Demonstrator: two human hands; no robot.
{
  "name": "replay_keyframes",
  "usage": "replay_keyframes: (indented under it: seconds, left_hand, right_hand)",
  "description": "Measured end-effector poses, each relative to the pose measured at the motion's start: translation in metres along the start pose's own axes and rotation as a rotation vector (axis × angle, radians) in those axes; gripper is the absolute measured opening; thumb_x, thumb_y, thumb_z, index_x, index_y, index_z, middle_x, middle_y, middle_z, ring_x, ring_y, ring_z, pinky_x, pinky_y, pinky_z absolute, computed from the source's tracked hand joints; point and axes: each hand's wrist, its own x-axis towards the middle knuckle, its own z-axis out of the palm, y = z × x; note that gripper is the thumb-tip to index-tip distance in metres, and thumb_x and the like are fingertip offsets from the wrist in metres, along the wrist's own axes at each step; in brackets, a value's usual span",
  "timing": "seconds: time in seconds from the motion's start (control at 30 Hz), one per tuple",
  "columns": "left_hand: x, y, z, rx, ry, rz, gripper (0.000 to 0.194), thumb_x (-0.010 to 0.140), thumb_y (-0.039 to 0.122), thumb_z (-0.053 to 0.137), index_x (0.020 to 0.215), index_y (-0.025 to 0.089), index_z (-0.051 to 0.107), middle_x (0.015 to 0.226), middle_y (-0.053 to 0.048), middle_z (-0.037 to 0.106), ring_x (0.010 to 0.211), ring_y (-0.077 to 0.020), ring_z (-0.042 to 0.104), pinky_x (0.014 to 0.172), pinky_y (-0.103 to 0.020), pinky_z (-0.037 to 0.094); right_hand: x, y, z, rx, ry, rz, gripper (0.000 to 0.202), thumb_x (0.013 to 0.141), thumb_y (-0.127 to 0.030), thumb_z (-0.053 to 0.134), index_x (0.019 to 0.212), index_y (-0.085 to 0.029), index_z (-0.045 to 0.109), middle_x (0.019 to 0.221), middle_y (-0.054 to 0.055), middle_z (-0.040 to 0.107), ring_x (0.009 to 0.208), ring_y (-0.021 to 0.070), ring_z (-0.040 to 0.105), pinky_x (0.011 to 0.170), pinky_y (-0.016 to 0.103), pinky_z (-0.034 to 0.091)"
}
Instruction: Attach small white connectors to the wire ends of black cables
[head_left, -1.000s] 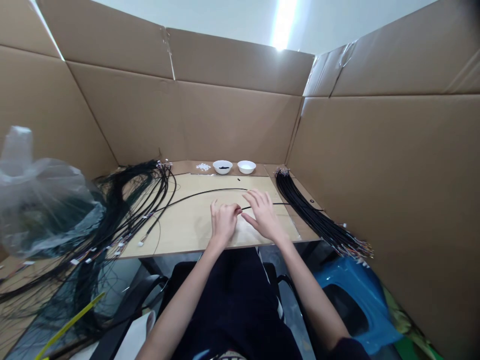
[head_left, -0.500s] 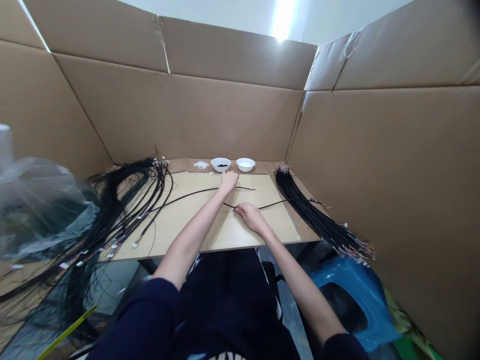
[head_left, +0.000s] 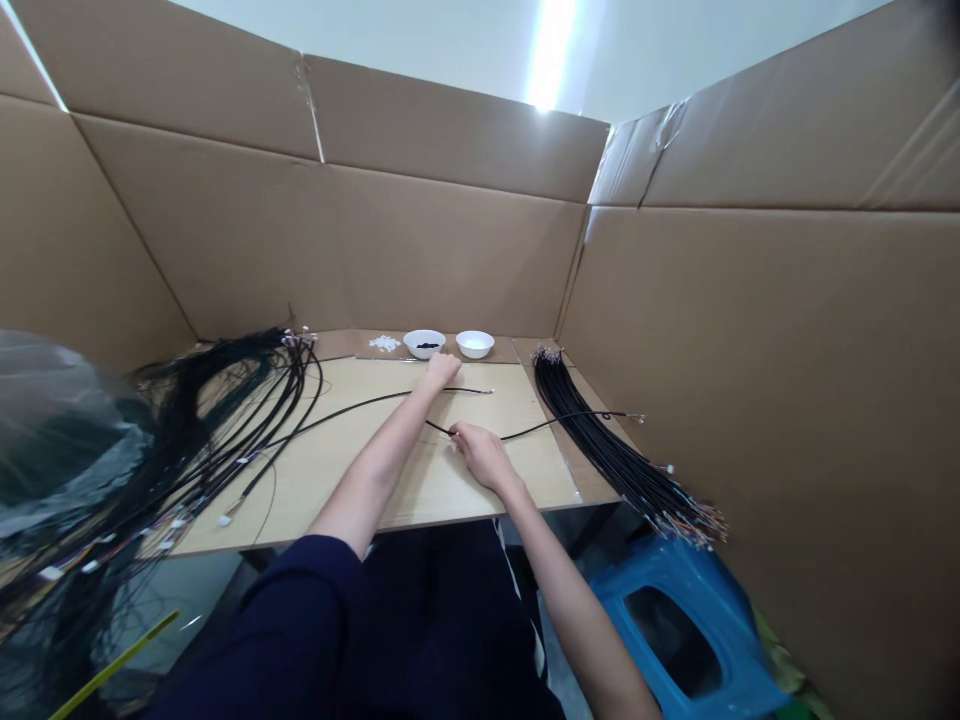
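Note:
My right hand [head_left: 484,455] is closed in a pinch on a thin black cable [head_left: 525,433] above the board. From its fingers one end of this cable runs right, across a bundle of black cables [head_left: 592,430]; the other passes left behind my left forearm. My left hand [head_left: 442,369] is closed just in front of two white bowls, knuckles up. Its fingertips are hidden, so whatever it holds cannot be made out. Beneath the left wrist a second black cable [head_left: 360,402] crosses the board. Black pieces lie in the left bowl [head_left: 424,336].
The right bowl [head_left: 475,346] stands beside small white pieces [head_left: 385,343] at the back. Tangled black cables with white connectors [head_left: 255,430] cover the left side near a clear plastic bag [head_left: 60,430]. Cardboard walls [head_left: 450,240] enclose the table. A blue stool [head_left: 690,630] stands below right.
The whole view has shifted, the table appearing lower and further left. My right hand has come slightly nearer to me with the cable. My left hand stays by the bowls.

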Motion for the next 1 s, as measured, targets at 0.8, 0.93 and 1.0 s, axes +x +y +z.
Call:
replay_keyframes:
  seconds: [0.8,0.93,1.0]
  left_hand:
    - [-0.277,0.017,-0.053,-1.046,0.51,-0.124,0.026,0.087,0.049,0.078,0.088,0.023,0.078,0.139,-0.013,0.074,0.134,-0.036,0.066,0.115,-0.048,0.049]
    - [-0.27,-0.003,-0.034,-1.029,0.599,-0.238,0.025,0.083,0.047,0.079,0.086,0.022,0.077,0.136,-0.014,0.075,0.132,-0.0372,0.066,0.121,-0.052,0.042]
    - [-0.268,-0.017,-0.026,-1.01,0.669,-0.292,0.025,0.082,0.045,0.078,0.084,0.021,0.076,0.133,-0.016,0.076,0.132,-0.0376,0.065,0.123,-0.054,0.039]
  right_hand:
    - [-0.042,-0.092,-0.015,0.36,0.53,-0.088,0.029,0.112,-0.035,0.045,0.119,-0.02,0.069,0.101,0.009,0.075,0.091,0.0231,0.069,0.086,0.037,0.053]
    - [-0.046,-0.089,0.004,0.287,0.356,-0.175,0.019,0.106,-0.037,0.062,0.105,-0.022,0.074,0.099,0.008,0.078,0.093,0.0245,0.069,0.092,0.04,0.051]
    - [-0.043,-0.084,0.018,0.253,0.277,-0.208,0.019,0.105,-0.035,0.063,0.096,-0.021,0.074,0.093,0.006,0.077,0.093,0.0238,0.07,0.092,0.041,0.052]
